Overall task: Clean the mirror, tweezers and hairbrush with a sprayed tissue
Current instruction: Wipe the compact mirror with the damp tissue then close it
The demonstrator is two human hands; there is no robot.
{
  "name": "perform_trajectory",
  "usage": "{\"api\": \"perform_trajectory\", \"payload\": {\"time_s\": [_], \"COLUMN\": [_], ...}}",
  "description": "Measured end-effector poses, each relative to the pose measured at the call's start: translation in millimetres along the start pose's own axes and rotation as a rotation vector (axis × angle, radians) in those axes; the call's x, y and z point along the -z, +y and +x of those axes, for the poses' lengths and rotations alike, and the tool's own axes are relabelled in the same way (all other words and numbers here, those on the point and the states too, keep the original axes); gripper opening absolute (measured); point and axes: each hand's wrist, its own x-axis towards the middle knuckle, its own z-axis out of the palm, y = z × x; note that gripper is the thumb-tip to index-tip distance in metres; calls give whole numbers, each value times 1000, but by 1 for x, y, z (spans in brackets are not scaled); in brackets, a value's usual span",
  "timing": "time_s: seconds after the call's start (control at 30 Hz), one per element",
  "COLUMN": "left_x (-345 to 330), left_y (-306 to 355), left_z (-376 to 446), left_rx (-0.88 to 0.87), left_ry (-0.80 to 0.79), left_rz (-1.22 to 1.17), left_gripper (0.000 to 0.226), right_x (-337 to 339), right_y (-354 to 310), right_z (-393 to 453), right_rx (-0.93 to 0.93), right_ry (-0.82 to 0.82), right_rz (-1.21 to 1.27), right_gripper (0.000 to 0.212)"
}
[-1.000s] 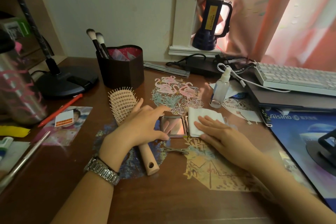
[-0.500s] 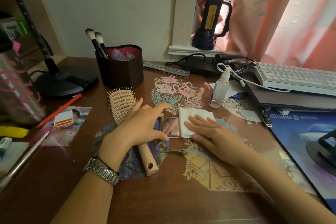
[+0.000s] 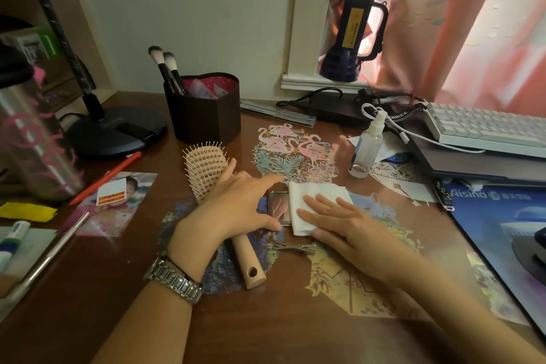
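Note:
A small square mirror [image 3: 277,206] lies flat on the desk, mostly covered by a folded white tissue [image 3: 313,195]. My right hand [image 3: 339,221] presses the tissue onto the mirror with straight fingers. My left hand [image 3: 236,204] steadies the mirror's left side, index finger and thumb straight along its far and near edges. A beige hairbrush [image 3: 206,165] lies under my left hand, handle toward me. Metal tweezers [image 3: 295,247] lie just in front of the mirror. A clear spray bottle [image 3: 366,148] stands at the back right.
A dark heart-shaped holder [image 3: 204,109] with makeup brushes and a lamp base [image 3: 115,133] stand at the back left. A steel flask [image 3: 32,139], a red pen [image 3: 106,177] and a photo [image 3: 115,204] sit left. A keyboard [image 3: 487,130] and mouse pad [image 3: 502,221] fill the right.
My right hand has slid the tissue leftward from beside the mirror onto its glass, now covering most of it. My left hand has stayed at the mirror's left edge.

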Motion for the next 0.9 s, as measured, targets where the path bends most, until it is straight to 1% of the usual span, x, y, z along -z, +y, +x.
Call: {"api": "perform_trajectory", "payload": {"time_s": [0.23,0.5,0.7,0.9], "left_x": [-1,-1,-1,-1], "left_y": [-3,-3,-5,-5], "left_z": [-1,0,1,0], "left_rx": [4,7,-8,-2], "left_ry": [5,10,10,20], "left_rz": [-63,-83,-100,-100], "left_gripper": [87,89,88,88], "right_x": [2,-3,0,0], "right_y": [1,-5,-6,-10], "right_z": [21,-2,18,17], "right_rx": [-46,7,-11,-6], "right_ry": [-4,19,-18,0], "right_rz": [10,0,-6,-25], "right_gripper": [58,52,54,53]}}
